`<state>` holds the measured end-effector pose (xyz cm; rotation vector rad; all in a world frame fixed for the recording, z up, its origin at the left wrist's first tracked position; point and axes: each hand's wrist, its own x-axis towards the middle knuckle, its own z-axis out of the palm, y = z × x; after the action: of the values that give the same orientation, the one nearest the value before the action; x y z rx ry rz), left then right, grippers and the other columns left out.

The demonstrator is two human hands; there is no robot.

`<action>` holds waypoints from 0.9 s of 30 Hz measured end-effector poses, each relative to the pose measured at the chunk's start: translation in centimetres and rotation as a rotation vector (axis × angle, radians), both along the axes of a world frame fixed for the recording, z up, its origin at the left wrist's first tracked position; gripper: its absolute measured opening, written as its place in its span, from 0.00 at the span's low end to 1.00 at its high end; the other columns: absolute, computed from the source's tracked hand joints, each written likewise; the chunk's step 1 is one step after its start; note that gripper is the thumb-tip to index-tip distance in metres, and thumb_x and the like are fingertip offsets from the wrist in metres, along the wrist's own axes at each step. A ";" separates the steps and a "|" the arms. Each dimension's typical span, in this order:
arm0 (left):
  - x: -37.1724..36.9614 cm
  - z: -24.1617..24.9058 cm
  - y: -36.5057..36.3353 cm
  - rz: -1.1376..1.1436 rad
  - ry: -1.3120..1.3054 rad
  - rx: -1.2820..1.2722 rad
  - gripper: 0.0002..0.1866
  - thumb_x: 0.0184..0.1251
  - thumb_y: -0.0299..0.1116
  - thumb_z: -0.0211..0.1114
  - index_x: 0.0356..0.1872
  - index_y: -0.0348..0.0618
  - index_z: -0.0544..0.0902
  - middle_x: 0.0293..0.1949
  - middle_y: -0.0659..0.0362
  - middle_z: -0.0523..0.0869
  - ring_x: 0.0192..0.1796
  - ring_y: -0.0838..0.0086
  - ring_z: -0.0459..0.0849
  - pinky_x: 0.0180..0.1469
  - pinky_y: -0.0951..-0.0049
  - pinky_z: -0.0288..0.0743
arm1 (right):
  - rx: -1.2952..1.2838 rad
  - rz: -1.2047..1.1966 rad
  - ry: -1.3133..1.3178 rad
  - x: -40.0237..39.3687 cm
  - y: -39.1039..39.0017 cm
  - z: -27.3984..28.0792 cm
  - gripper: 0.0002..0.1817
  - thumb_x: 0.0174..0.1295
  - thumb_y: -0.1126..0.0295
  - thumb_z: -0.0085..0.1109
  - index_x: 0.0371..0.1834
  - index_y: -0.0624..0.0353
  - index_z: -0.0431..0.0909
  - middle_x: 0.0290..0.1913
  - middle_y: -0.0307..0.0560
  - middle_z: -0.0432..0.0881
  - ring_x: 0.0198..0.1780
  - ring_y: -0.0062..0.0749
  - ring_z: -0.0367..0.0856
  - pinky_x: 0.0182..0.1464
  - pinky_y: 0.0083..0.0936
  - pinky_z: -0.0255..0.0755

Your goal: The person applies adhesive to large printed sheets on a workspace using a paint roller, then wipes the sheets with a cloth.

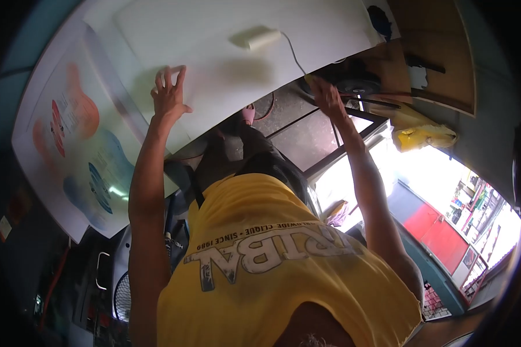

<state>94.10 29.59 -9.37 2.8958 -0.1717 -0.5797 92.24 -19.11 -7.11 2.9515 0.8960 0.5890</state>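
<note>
Item 1: cream cylindrical roller on a thin, bent metal wire frame; placed over the broad, flat white surface, well apart from the left hand. From where I stand, I cannot tell whether it touches or hangs just above.

Item 2: right hand, bare; fingers curled together round the handle end of the wire frame, outside the edge of the white surface.

Item 3: left hand, bare; fingers bent and spread, thumb set apart, pinching nothing; over the white surface, contact at the tips unclear.

Item 4: glossy sheet printed with orange and blue rounded shapes; beside the left forearm.

Item 5: dark blue bundle; at the right end of the white surface.

Handling note, in my judgement: good rolling wants the roller's full length level against the surface, light and even pressure, and straight, overlapping strokes. The left fingers serve best resting softly, clear of the roller's path; a tilted roller could leave uneven bands.
</note>
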 end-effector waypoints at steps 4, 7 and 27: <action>0.1 -0.2 0.1 -0.002 0.027 0.016 0.74 0.35 0.43 0.92 0.85 0.70 0.48 0.83 0.47 0.49 0.83 0.39 0.49 0.67 0.27 0.69 | 0.076 -0.158 0.356 -9.1 -3.8 2.4 0.13 0.72 0.72 0.64 0.58 0.58 0.86 0.44 0.50 0.87 0.41 0.34 0.86 0.43 0.32 0.80; 0.2 0.2 -0.1 0.002 0.072 0.048 0.74 0.36 0.42 0.92 0.85 0.70 0.48 0.84 0.47 0.46 0.84 0.41 0.48 0.69 0.26 0.68 | 0.472 -0.570 0.804 -13.5 -3.6 6.5 0.14 0.77 0.67 0.60 0.59 0.60 0.85 0.34 0.59 0.87 0.32 0.44 0.87 0.39 0.38 0.79; 4.8 1.0 -6.7 0.078 0.055 0.026 0.80 0.27 0.34 0.92 0.85 0.80 0.46 0.86 0.53 0.43 0.85 0.40 0.44 0.62 0.27 0.75 | -0.279 -0.024 -0.009 2.2 -4.7 1.8 0.16 0.74 0.70 0.65 0.63 0.56 0.83 0.57 0.40 0.83 0.48 0.23 0.84 0.45 0.23 0.81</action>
<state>98.89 22.87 -8.35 2.8924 -0.0441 -0.6521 94.46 -23.84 -5.26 2.7032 0.8619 0.4357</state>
